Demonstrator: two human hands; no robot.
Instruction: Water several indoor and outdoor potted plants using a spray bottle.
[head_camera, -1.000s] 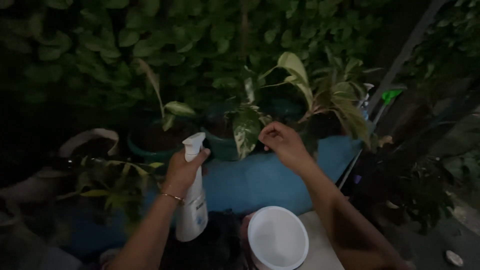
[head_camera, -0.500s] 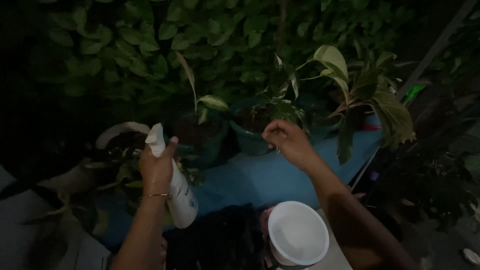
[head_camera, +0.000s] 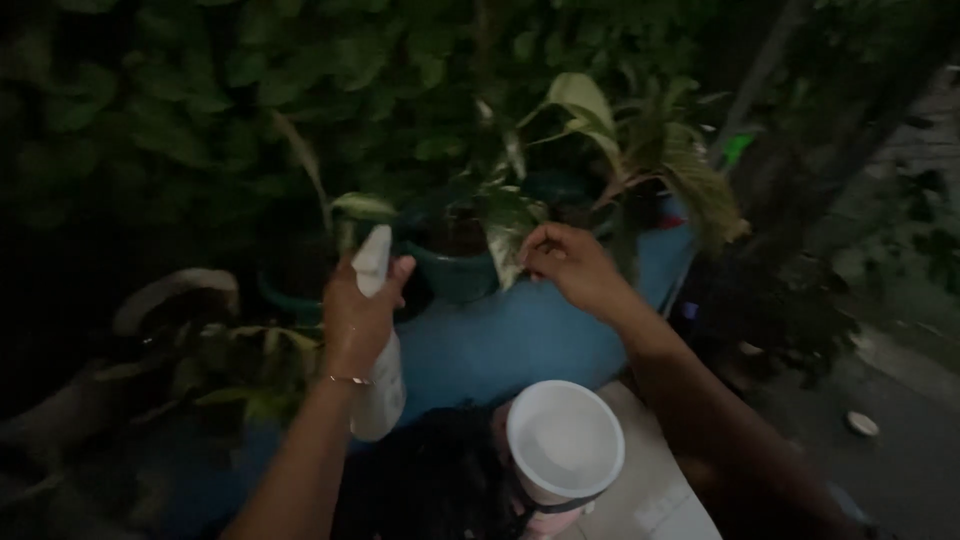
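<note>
White and round, a bucket (head_camera: 565, 440) sits nearest the camera, low in the view between the two forearms, on a pale slab (head_camera: 650, 490) with a dark tangled mass (head_camera: 430, 480) to its left. Above it the left hand (head_camera: 355, 315) is clenched around the neck of a white spray bottle (head_camera: 378, 345). The bottle stands nearly upright in that grip: its nozzle head rises above the fingers, and its body hangs below the wrist, where a thin bracelet (head_camera: 348, 379) shows. The right hand (head_camera: 568, 265) reaches further forward, fingers curled and pinched on a variegated leaf (head_camera: 505, 245) of a potted plant; the grip on the leaf is light, at the fingertips. Behind both hands runs a blue ledge (head_camera: 500, 340) carrying dark green pots (head_camera: 455, 265), the nearest just beyond the spray bottle's nozzle. A pale-leaved plant (head_camera: 640, 150) rises to the right of the hands. A white pot (head_camera: 175, 295) lies at the far left in shadow. A dense hedge of dark leaves (head_camera: 250, 90) fills the back.
</note>
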